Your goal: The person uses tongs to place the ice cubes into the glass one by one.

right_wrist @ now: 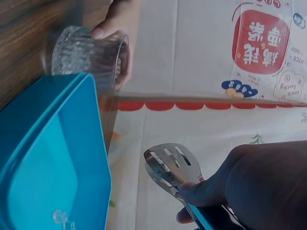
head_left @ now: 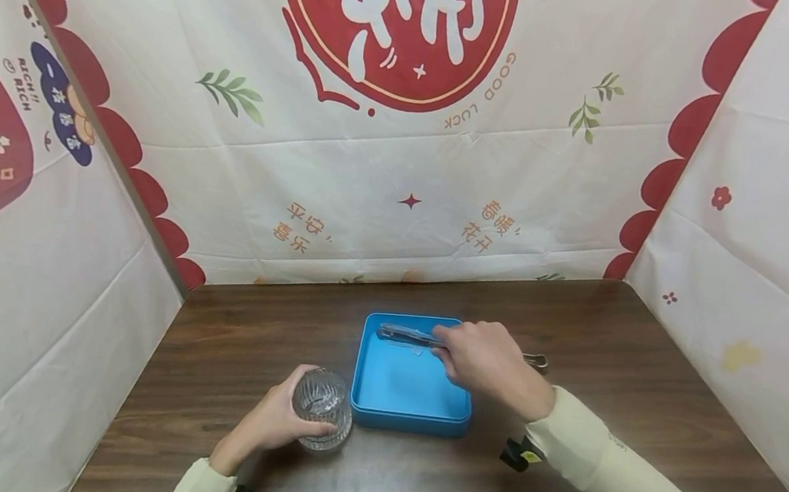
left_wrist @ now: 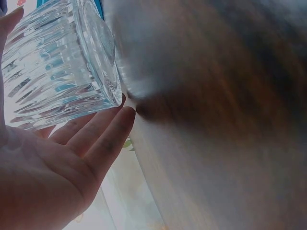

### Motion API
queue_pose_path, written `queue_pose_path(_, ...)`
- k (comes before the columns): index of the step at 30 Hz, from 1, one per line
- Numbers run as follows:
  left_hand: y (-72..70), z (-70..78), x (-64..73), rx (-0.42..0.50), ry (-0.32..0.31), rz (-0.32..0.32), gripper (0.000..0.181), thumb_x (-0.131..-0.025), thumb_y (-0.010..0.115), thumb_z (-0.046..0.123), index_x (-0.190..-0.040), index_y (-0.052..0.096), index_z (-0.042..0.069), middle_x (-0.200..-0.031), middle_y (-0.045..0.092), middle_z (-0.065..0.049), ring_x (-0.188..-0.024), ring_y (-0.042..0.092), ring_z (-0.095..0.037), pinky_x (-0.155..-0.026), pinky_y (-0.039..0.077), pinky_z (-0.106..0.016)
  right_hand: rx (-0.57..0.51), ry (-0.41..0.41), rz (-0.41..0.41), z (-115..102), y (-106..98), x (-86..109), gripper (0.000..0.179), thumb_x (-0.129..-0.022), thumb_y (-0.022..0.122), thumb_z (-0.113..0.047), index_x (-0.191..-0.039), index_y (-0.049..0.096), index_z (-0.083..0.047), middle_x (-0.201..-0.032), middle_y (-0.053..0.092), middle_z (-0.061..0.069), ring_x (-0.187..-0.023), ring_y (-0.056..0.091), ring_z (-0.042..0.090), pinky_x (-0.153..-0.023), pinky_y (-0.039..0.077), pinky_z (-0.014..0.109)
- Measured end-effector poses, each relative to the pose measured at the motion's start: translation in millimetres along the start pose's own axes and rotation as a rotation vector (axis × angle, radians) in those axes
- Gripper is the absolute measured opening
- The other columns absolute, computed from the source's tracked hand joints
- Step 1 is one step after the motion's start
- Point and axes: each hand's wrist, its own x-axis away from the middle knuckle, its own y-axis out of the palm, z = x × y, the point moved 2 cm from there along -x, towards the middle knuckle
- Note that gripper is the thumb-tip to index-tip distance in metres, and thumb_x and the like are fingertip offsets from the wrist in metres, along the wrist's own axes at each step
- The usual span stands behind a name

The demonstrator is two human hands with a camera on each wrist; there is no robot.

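My left hand (head_left: 275, 416) holds a clear ribbed glass (head_left: 322, 396) upright at the left side of a blue box (head_left: 410, 424). In the left wrist view, the fingers lie along the wall of the glass and reach toward its base. Above the far part of the box, my right hand (head_left: 490, 366) grips metal tongs (head_left: 405, 336) whose tips point left. Their slotted heads (right_wrist: 173, 163) stand close together in the right wrist view, with the thumb pressed on one arm. Small clear pieces (right_wrist: 60, 218) lie on the floor of the box.
A dark wood-grain table (head_left: 233, 341) bears the box. White printed cloth (head_left: 372, 187) hangs along its back and both sides. Dark devices are strapped at both wrists, the right one (head_left: 521, 454) standing off below the sleeve.
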Motion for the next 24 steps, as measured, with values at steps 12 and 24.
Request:
queue_pose_path(12,0.2,-1.0,-1.1,-0.007,0.001,0.003,0.089,-0.062,0.092,0.045,-0.134,0.046,0.019,-0.109,0.066,-0.006,-0.093,0.063,-0.019,-0.081,0.051,-0.04,-0.041,-0.111,0.07,-30,-1,-12.7,0.017,-0.093,0.068,-0.029,-0.083,0.061,-0.017,-0.054,0.038,-0.01,-0.044,0.034,0.007,-0.041,0.024,0.021)
queue_pose_path(24,0.7,-3.0,-1.9,-0.031,-0.008,0.009,0.094,-0.062,0.092,0.048,-0.137,0.044,0.017,-0.108,0.065,-0.005,-0.092,0.061,-0.017,-0.081,0.05,-0.039,-0.109,-0.152,-0.011,-61,10,-21.3,0.016,-0.096,0.064,-0.034,-0.089,0.064,-0.021,-0.061,0.049,-0.012,-0.049,0.039,0.006,-0.043,0.03,0.021)
